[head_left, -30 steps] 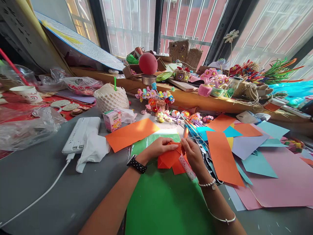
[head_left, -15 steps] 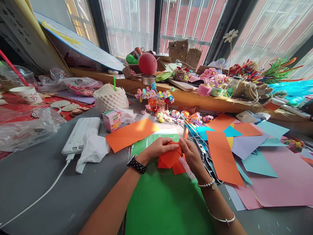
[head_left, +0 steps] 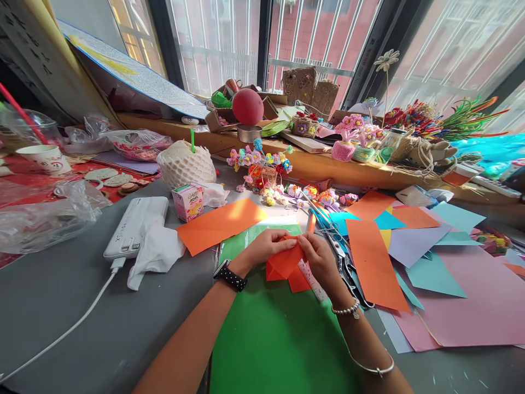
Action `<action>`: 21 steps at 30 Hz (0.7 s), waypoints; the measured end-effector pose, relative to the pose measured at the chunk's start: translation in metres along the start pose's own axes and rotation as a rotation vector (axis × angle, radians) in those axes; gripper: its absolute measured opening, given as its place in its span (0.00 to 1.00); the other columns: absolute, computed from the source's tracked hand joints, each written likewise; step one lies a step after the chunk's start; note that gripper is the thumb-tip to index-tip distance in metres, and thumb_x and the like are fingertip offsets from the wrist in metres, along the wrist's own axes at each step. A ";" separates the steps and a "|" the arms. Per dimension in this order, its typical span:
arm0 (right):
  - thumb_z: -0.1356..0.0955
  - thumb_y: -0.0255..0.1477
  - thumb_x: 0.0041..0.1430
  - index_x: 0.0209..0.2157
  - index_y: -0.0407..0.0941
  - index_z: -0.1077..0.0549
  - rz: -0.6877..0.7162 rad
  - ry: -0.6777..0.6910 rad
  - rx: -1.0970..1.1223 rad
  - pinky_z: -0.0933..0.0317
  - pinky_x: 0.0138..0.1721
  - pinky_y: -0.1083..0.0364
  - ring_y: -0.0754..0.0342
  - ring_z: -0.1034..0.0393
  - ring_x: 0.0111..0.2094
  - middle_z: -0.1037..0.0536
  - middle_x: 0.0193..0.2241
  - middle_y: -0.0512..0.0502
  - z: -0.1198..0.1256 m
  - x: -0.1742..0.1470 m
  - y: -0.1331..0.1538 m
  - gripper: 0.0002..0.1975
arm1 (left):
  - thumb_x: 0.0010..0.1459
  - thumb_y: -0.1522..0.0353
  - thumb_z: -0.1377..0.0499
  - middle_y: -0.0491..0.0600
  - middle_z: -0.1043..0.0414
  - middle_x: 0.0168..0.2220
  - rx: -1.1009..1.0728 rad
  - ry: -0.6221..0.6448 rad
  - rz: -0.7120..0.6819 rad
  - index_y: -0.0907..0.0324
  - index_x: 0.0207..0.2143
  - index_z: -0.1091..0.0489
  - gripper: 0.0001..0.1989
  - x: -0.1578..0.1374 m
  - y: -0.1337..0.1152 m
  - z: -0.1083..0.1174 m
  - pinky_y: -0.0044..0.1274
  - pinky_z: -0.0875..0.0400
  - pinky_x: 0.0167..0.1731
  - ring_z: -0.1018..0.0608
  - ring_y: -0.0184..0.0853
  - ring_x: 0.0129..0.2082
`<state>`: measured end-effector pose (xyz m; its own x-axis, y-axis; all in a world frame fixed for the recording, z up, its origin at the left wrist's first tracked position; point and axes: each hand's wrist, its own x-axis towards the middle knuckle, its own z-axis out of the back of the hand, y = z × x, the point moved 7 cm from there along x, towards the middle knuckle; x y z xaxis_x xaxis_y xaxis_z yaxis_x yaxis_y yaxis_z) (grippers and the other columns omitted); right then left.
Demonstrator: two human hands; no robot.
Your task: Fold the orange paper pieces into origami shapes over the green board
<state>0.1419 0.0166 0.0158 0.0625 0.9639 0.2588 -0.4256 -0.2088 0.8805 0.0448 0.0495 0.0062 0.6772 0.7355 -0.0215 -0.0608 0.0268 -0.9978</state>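
Between both hands is a folded piece of orange paper (head_left: pixel 284 264), held over a green mat (head_left: pixel 279 339). My left hand (head_left: pixel 270 245) grips its upper left edge, thumb lying along the top. At the upper right corner, my right hand (head_left: pixel 318 254) pinches the same paper between thumb and fingers. The two hands' fingertips meet near the top edge. A pale patterned strip like a ruler (head_left: pixel 314 282) lies partly under my right hand. Another orange piece (head_left: pixel 299 280) shows below the held paper; whether it is joined to it I cannot tell.
Scissors (head_left: pixel 338 249) lie right of my right hand, beside an orange sheet (head_left: pixel 375 262) and several coloured papers. Left are another orange sheet (head_left: pixel 221 224), a small pink box (head_left: pixel 187 201), a tissue (head_left: pixel 158 254) and a white power bank (head_left: pixel 137 227) with a cable. Crafted flowers (head_left: pixel 262 164) stand behind.
My right hand has shifted slightly left along the paper's top edge, its fingertips now closer to the left thumb. The paper has tilted a little; the surroundings look the same.
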 end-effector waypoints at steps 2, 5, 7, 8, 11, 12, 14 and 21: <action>0.44 0.37 0.55 0.17 0.45 0.45 -0.004 0.001 0.007 0.54 0.20 0.60 0.60 0.51 0.19 0.45 0.16 0.54 0.000 0.000 -0.001 0.16 | 0.46 0.60 0.43 0.44 0.37 0.24 -0.001 0.011 0.000 0.64 0.26 0.35 0.14 0.000 -0.001 -0.001 0.19 0.43 0.24 0.35 0.28 0.24; 0.44 0.37 0.56 0.17 0.45 0.45 0.004 0.011 0.012 0.54 0.20 0.60 0.60 0.50 0.19 0.45 0.15 0.54 0.000 0.000 -0.002 0.17 | 0.46 0.60 0.43 0.45 0.37 0.24 0.006 0.012 -0.002 0.64 0.26 0.35 0.14 -0.001 -0.002 0.000 0.19 0.43 0.24 0.35 0.28 0.24; 0.43 0.37 0.55 0.18 0.44 0.42 0.001 0.016 0.024 0.52 0.21 0.60 0.60 0.48 0.19 0.43 0.16 0.54 0.001 0.000 -0.002 0.16 | 0.46 0.59 0.43 0.44 0.37 0.23 0.016 0.008 0.001 0.64 0.25 0.35 0.15 -0.001 -0.001 0.001 0.19 0.43 0.23 0.35 0.27 0.24; 0.42 0.38 0.54 0.19 0.44 0.41 -0.008 0.013 0.035 0.51 0.21 0.60 0.60 0.47 0.20 0.42 0.17 0.54 0.001 0.000 -0.003 0.15 | 0.46 0.59 0.43 0.44 0.37 0.23 0.024 0.009 0.004 0.64 0.25 0.36 0.15 -0.001 -0.001 0.001 0.19 0.43 0.22 0.35 0.27 0.23; 0.40 0.37 0.53 0.22 0.44 0.38 -0.030 0.000 0.058 0.49 0.21 0.60 0.60 0.45 0.21 0.39 0.19 0.53 0.003 0.000 -0.003 0.13 | 0.46 0.58 0.43 0.44 0.38 0.22 0.062 0.018 0.011 0.63 0.24 0.36 0.15 -0.001 0.000 0.001 0.18 0.44 0.22 0.35 0.27 0.23; 0.40 0.37 0.52 0.22 0.43 0.38 -0.031 -0.005 0.050 0.49 0.21 0.60 0.60 0.45 0.21 0.38 0.19 0.53 0.004 0.000 -0.002 0.12 | 0.46 0.58 0.44 0.44 0.38 0.22 0.076 0.020 0.011 0.64 0.24 0.36 0.15 -0.001 0.000 0.001 0.18 0.43 0.22 0.35 0.27 0.23; 0.40 0.36 0.53 0.22 0.43 0.37 -0.022 -0.018 0.018 0.49 0.21 0.60 0.59 0.45 0.21 0.38 0.18 0.53 0.005 0.001 0.000 0.12 | 0.46 0.57 0.44 0.44 0.37 0.22 0.101 0.024 0.006 0.64 0.24 0.35 0.16 -0.001 0.000 0.000 0.19 0.43 0.22 0.35 0.28 0.23; 0.42 0.35 0.55 0.22 0.44 0.39 0.006 -0.029 -0.036 0.50 0.22 0.60 0.59 0.46 0.21 0.40 0.18 0.53 0.004 0.000 0.000 0.12 | 0.47 0.57 0.45 0.45 0.36 0.23 0.123 0.036 -0.009 0.63 0.27 0.34 0.16 0.000 0.002 -0.001 0.19 0.43 0.22 0.35 0.28 0.23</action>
<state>0.1455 0.0164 0.0174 0.0852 0.9574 0.2760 -0.4582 -0.2083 0.8641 0.0450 0.0491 0.0044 0.7042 0.7098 -0.0166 -0.1426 0.1184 -0.9827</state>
